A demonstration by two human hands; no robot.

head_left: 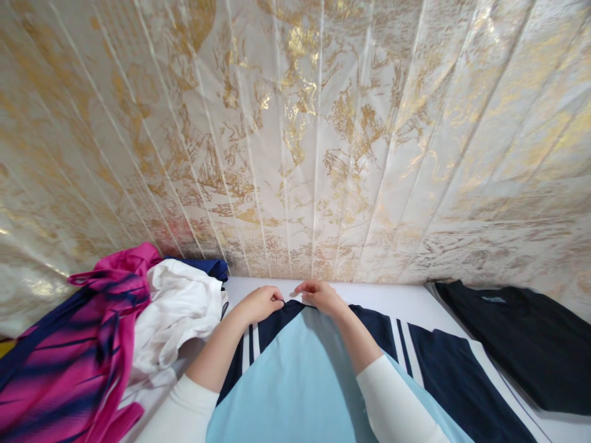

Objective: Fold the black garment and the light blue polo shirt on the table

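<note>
Backing sheet (341,141): pale, with gold patterning and long raised lines, rising behind your work.

Table (392,296): white, running beneath all the clothing.

Garment (295,381): light blue centre, navy side sections with white stripes; spread on the table directly before you, its narrow top under your hands, its lower part running out of view.

Pink-and-navy garment (60,375): streaked, loosely heaped at your far left.

Black garment (530,344): laid flat at your right, well apart from your hands.

White garment (175,307): crumpled, against the pink-and-navy one.

Sleeves (397,400): one pair, white, pushed up on your forearms.

Navy cloth (207,268): partly hidden behind the white garment.

Left hand (263,304): thumb and fingertips brought together, pinching the light blue garment's navy top edge.

Right hand (325,297): just beside the left, fingers pointing toward it, at the same top edge; whether cloth is caught between thumb and fingers, you cannot tell.

Neck print (494,300): small, pale, inside the black garment's collar; too small to read.
</note>
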